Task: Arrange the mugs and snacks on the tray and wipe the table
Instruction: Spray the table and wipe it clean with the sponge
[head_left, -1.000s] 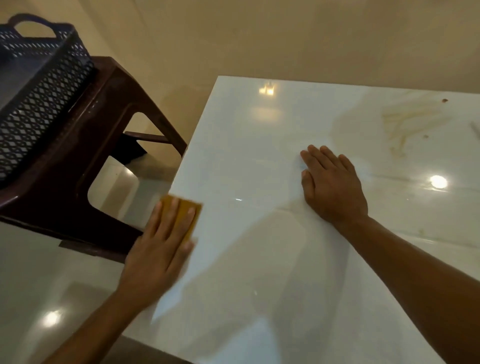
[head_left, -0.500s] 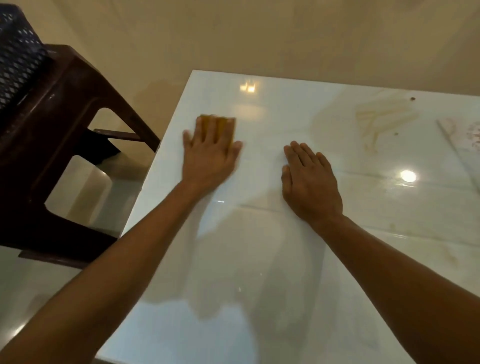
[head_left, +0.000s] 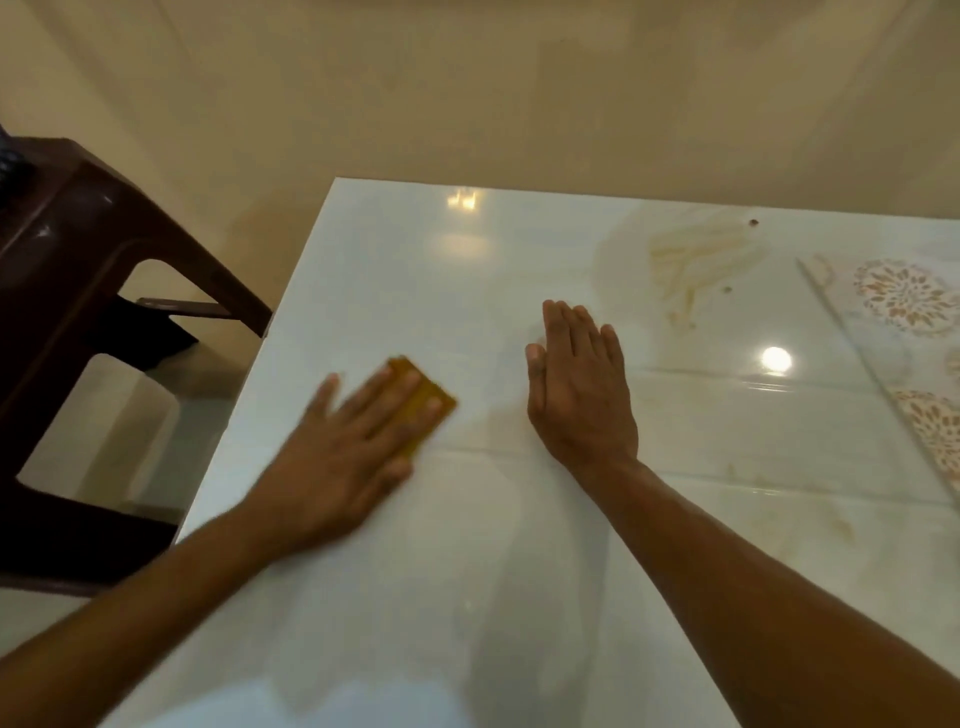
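Slid back toward the near-left worktop (head_left: 519, 571) edge: yellow cloth (head_left: 423, 410) pressed under left hand (head_left: 343, 457), fingers (head_left: 400, 395) straight, slightly spread; right hand (head_left: 579, 395) flat, fingers together.

table (head_left: 519, 571) glossy white, beige streaks | cloth (head_left: 423, 410) was mustard yellow | stool (head_left: 67, 249) dark brown | tray (head_left: 909, 322) white, orange-brown floral medallions

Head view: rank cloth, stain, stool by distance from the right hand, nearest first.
From the right hand, flat on the table:
1. Cloth, just left, under the left hand.
2. Stain, ahead and right.
3. Stool, far left, off the table.
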